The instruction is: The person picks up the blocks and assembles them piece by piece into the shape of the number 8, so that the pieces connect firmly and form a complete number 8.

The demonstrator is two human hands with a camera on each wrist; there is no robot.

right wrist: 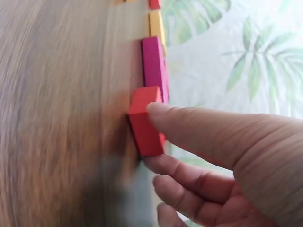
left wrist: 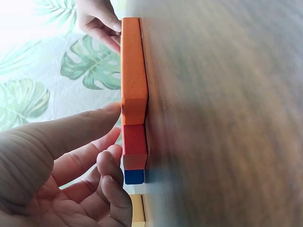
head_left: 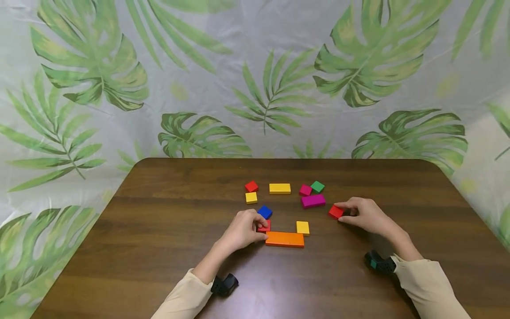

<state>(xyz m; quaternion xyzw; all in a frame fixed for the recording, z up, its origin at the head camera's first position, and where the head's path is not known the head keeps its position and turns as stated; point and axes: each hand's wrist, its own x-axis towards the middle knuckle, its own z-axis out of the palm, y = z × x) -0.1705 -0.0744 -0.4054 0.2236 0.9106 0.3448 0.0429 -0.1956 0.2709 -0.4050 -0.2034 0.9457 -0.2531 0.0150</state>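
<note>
My left hand (head_left: pixel 244 228) has its thumb at the left end of a long orange block (head_left: pixel 284 239) and its curled fingers at a red block (head_left: pixel 264 226). In the left wrist view that red block (left wrist: pixel 135 142) sits against the orange block (left wrist: pixel 134 66), with a blue block (left wrist: pixel 134 176) beyond it. Farther right, my right hand (head_left: pixel 364 214) pinches another red block (head_left: pixel 336 212) between thumb and fingers, close to the tabletop. The right wrist view shows this red block (right wrist: pixel 147 125) tilted, near a magenta block (right wrist: pixel 152 64).
A yellow block (head_left: pixel 303 227) stands behind the orange block's right end. Toward the back lie red (head_left: pixel 251 186), small yellow (head_left: pixel 251 198), long yellow (head_left: pixel 280 188), pink (head_left: pixel 305 190) and green (head_left: pixel 317 186) blocks. A leaf-patterned cloth (head_left: pixel 271 79) hangs behind the wooden table (head_left: pixel 159 221).
</note>
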